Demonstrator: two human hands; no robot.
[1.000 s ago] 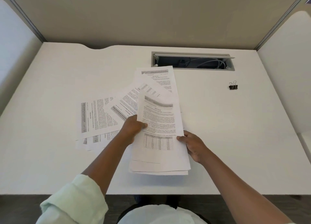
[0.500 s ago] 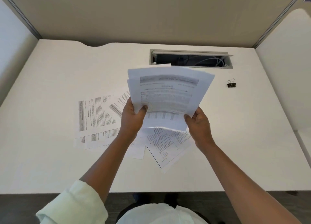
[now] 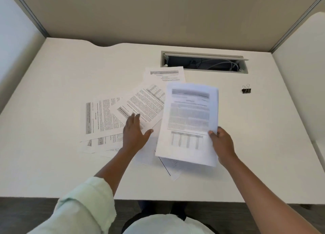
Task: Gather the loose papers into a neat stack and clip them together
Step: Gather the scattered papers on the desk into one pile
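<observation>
Nearest, the right hand (image 3: 222, 145) pinches the lower right edge of a small sheaf of white printed sheets (image 3: 190, 124), thumb on top and the other fingers hidden beneath. This probably keeps the gathered pages together, seemingly raised off the white desk (image 3: 70, 75), while more are collected. At its nine o'clock, the left hand (image 3: 135, 133) lies flat with fingers straight and slightly spread on the fan of loose white printed pages (image 3: 105, 117), apparently to pin or drag the next one over. One more printed page (image 3: 165, 75) lies beyond, at twelve o'clock. The small black binder clip (image 3: 246, 89) sits untouched at one o'clock from the right hand, well apart, likely reserved until the stack is squared.
</observation>
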